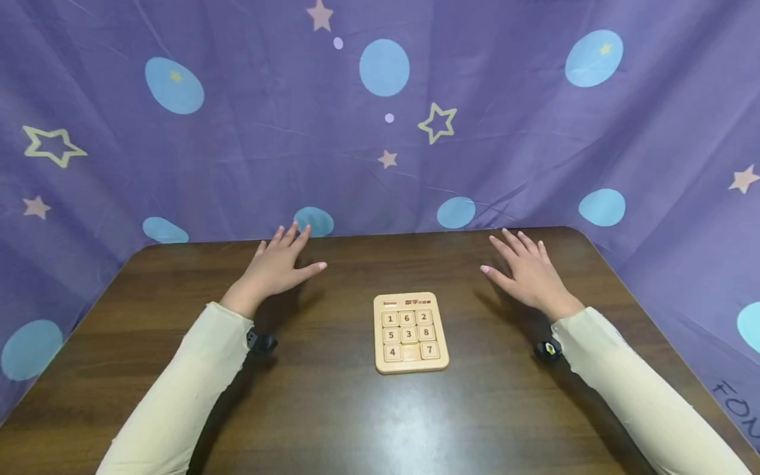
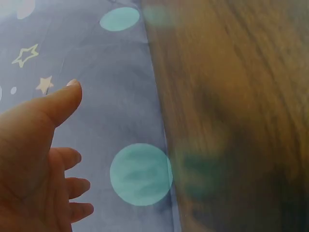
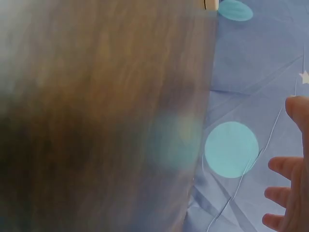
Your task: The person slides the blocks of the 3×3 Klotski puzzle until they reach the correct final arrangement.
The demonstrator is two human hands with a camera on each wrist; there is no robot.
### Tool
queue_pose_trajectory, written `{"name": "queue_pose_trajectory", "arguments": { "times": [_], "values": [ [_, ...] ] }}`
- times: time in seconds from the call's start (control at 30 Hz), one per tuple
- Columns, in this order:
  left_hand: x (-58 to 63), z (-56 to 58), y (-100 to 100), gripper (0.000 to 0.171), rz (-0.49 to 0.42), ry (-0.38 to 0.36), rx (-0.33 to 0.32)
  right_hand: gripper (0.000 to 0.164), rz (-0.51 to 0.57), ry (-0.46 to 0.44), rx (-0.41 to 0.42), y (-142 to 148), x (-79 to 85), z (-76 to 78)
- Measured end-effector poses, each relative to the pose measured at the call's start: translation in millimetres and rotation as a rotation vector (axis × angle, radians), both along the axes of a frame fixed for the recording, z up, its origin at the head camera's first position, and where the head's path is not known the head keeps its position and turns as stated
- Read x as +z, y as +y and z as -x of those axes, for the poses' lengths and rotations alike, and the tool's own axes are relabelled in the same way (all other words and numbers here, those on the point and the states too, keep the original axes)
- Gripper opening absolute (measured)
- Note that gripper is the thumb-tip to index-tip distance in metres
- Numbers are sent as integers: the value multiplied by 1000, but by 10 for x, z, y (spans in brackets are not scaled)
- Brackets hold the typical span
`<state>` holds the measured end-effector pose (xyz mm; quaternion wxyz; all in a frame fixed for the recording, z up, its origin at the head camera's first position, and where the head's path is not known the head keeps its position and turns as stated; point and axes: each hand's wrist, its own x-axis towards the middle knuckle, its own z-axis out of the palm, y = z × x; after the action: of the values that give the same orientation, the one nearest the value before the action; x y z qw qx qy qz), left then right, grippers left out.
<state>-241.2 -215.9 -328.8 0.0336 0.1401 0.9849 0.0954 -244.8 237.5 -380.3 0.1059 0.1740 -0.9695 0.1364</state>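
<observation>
A light wooden sliding number puzzle (image 1: 411, 363) lies flat on the brown table. Its square tiles read 1, 6, 2 in the top row, 5, 3, 8 in the middle, and 4, a gap, 7 at the bottom. To the left of it, toward the far edge, my left hand (image 1: 274, 267) is held with fingers spread and nothing in it. My right hand (image 1: 527, 274) is on the other side, also spread and holding nothing. Both hands are apart from the puzzle. In the left wrist view the thumb (image 2: 65, 101) sticks out; the right wrist view shows part of the right hand (image 3: 292, 193).
The brown wooden table (image 1: 332, 409) reaches back to a purple cloth (image 1: 261, 152) printed with stars and blue dots. A dark strap device sits at the left wrist (image 1: 261, 342) and another at the right wrist (image 1: 547, 349).
</observation>
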Motion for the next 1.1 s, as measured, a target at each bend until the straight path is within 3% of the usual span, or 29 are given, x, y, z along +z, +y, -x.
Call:
{"name": "queue_pose_trajectory", "arguments": {
  "times": [0.2, 0.37, 0.73, 1.1],
  "values": [
    [-72, -77, 40, 89, -66, 18, -37, 69, 66, -34, 46, -61, 18, -104],
    [-128, -193, 107, 85, -181, 30, -101, 66, 143, -48, 119, -130, 26, -203],
    [-298, -445, 293, 84, -394, -51, -181, 63, 216, -103, 245, -313, -33, -348],
    [-453, -660, 531, 86, -583, -49, -237, 65, 310, -200, 340, -513, -104, -599]
  ]
}}
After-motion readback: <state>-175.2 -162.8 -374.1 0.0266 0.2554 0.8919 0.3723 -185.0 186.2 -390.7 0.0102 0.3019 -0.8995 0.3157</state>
